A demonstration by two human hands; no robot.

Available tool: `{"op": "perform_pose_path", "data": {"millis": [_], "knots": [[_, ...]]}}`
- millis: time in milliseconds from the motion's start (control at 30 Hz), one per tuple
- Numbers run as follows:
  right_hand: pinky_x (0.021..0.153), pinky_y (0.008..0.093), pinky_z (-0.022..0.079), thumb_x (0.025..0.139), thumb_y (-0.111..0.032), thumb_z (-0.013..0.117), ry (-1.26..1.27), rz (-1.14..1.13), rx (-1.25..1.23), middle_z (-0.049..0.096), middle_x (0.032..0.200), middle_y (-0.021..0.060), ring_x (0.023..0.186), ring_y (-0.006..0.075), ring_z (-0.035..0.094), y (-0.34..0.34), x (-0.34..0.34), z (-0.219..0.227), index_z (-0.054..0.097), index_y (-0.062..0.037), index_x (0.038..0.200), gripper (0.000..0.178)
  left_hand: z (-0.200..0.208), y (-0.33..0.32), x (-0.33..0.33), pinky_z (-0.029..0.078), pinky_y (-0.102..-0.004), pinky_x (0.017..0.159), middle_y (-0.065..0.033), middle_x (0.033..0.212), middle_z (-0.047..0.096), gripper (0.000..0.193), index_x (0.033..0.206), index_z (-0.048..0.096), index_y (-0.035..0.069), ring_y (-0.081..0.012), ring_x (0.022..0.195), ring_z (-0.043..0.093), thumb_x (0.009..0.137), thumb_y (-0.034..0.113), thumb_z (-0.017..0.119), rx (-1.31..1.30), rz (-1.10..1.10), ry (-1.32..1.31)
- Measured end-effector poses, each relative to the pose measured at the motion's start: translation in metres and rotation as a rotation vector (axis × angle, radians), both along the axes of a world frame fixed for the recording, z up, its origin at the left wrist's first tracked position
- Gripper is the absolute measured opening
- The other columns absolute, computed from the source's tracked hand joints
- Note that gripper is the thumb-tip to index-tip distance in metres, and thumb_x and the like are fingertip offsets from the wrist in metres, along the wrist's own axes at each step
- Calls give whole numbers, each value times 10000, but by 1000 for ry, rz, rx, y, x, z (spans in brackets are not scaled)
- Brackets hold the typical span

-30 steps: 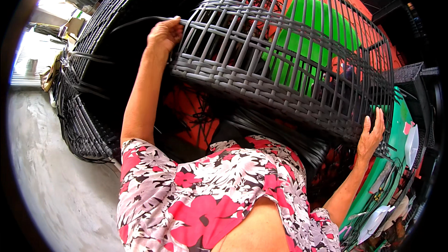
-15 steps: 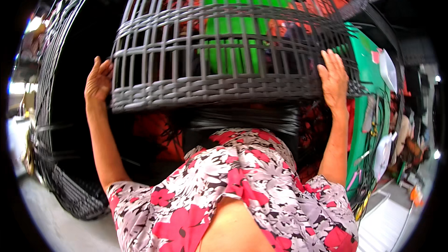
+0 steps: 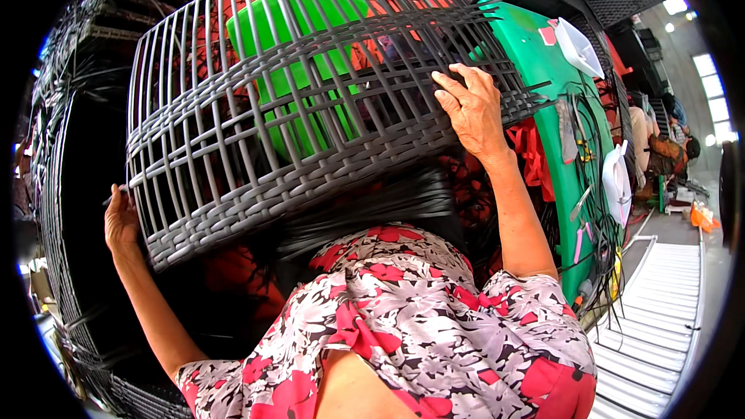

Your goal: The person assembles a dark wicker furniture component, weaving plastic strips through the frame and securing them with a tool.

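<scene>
A dark grey wicker frame [image 3: 256,202] tilts across in front of me, upright rods above and a tightly woven band along its lower edge. My left hand [image 3: 122,225] is at the frame's lower left side, thumb and fingers drawn together around the end of a dark plastic weaving strand [image 3: 111,200]. Over the right part of the weave is my right hand [image 3: 477,112], its fingers bent and apart, touching or very near the rods. Loose strand ends stick out past the frame's right side. Through the rods shows a bright green chair back [image 3: 272,23].
To the right stands a green table [image 3: 535,46] with white plastic containers [image 3: 578,48], scissors [image 3: 580,206] and loose black strands. A large dark wicker piece [image 3: 58,186] rises on the left. White slatted metalwork [image 3: 652,318] lies at lower right; people sit farther back.
The frame has tilted, its left end dropping nearer to me and its right end rising. My left hand moved down and left and closed; my right hand shifted left onto the weave, fingers bending.
</scene>
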State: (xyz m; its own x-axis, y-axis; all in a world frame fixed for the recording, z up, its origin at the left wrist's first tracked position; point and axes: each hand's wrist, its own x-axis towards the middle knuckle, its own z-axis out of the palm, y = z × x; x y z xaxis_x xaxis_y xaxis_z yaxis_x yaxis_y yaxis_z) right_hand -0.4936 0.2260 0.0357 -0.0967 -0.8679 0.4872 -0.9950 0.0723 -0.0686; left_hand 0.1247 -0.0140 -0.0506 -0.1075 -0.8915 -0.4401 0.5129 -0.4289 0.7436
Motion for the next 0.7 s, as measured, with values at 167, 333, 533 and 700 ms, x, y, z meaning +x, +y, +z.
{"op": "perform_pose_path", "data": {"millis": [167,333,533,700], "knots": [[885,394,381,826,-313,609,-48,-5,-48,613,1029,52,1044,226,521,-2,-1,0,658,-107,1014,282,-41,-25,120,362,-241,579,43,683,542,165,811,610,126,-98,612,463,807,259,708,-35,244,-197],[886,404,379,828,-318,613,-75,-41,-53,600,1075,55,1051,230,522,0,3,2,643,-102,1020,291,-86,-19,200,461,-301,655,-49,789,615,395,932,601,40,-177,687,550,793,401,680,-164,297,33],[902,408,347,871,-341,553,-88,-63,40,586,1123,64,1064,229,506,1,2,7,533,-79,1193,416,14,41,-34,462,-407,907,-127,1123,602,394,1070,574,7,-254,1015,577,899,362,554,-40,-194,178],[885,417,344,880,-350,532,30,-53,70,590,1122,54,1054,225,504,5,-11,6,540,-84,1189,407,23,16,-39,466,-224,616,-20,864,616,135,921,614,77,-113,712,564,876,204,620,-36,14,-83]]}}
